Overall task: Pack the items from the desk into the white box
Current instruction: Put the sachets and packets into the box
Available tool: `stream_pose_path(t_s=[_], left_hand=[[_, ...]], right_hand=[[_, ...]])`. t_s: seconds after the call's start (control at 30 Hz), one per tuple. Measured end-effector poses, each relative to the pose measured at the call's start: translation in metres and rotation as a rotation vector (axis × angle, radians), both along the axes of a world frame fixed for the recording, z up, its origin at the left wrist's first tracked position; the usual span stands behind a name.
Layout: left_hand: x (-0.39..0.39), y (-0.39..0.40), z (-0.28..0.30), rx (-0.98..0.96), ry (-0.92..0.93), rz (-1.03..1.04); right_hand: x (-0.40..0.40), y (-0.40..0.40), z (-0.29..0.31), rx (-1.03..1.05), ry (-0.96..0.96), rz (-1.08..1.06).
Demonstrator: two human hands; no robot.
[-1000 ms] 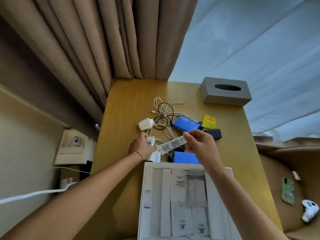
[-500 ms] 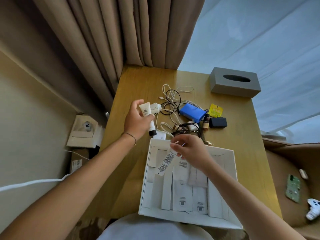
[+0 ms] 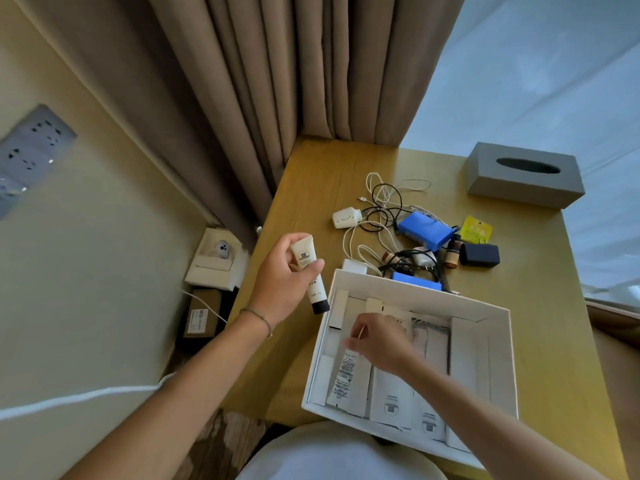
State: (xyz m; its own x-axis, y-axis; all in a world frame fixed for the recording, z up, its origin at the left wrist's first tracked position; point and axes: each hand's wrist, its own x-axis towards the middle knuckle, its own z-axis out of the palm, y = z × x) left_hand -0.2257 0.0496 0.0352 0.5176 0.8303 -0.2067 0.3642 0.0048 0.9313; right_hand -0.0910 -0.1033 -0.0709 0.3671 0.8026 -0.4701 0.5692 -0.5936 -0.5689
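The white box (image 3: pixel 498 368) stands open at the desk's near edge, with several white packets lying flat inside. My right hand (image 3: pixel 377 342) is inside the box, fingertips pinched on the top end of a white printed tube (image 3: pixel 344 379) that lies against the box's left side. My left hand (image 3: pixel 282 282) hovers left of the box and grips a cream tube with a black cap (image 3: pixel 310 275), cap pointing down. Behind the box lie tangled cables (image 3: pixel 381 202), a white charger (image 3: pixel 346 218), two blue packs (image 3: pixel 424 232), a yellow sachet (image 3: pixel 478 230) and a dark case (image 3: pixel 479 255).
A grey tissue box (image 3: pixel 523 178) sits at the desk's far right corner. Beige curtains (image 3: pixel 277 81) hang behind the desk. Left of the desk, a white box holding an earbud case (image 3: pixel 216 259) rests on the floor beside a wall with sockets (image 3: pixel 31 150).
My right hand has lowered the printed tube deeper into the box until it lies on its left side. My left hand still holds the cream tube, now closer to the box.
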Motion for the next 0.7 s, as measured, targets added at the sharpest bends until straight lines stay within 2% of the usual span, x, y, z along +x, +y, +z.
stream_pose_path(t_s=[0.23, 0.5, 0.6, 0.7], left_hand=[[-0.015, -0.021, 0.001, 0.070, 0.118, -0.114], [-0.010, -0.038, 0.005, 0.162, 0.218, -0.213], [-0.007, -0.043, 0.003, 0.180, 0.291, -0.265], [-0.002, -0.051, -0.002, 0.152, 0.397, -0.335]], right_hand=[[-0.014, -0.001, -0.008, 0.037, -0.045, -0.011], [-0.017, -0.012, -0.019, 0.098, -0.323, 0.354], [-0.019, -0.018, -0.020, 0.125, -0.390, 0.371], [-0.017, -0.016, -0.016, 0.141, -0.353, 0.332]])
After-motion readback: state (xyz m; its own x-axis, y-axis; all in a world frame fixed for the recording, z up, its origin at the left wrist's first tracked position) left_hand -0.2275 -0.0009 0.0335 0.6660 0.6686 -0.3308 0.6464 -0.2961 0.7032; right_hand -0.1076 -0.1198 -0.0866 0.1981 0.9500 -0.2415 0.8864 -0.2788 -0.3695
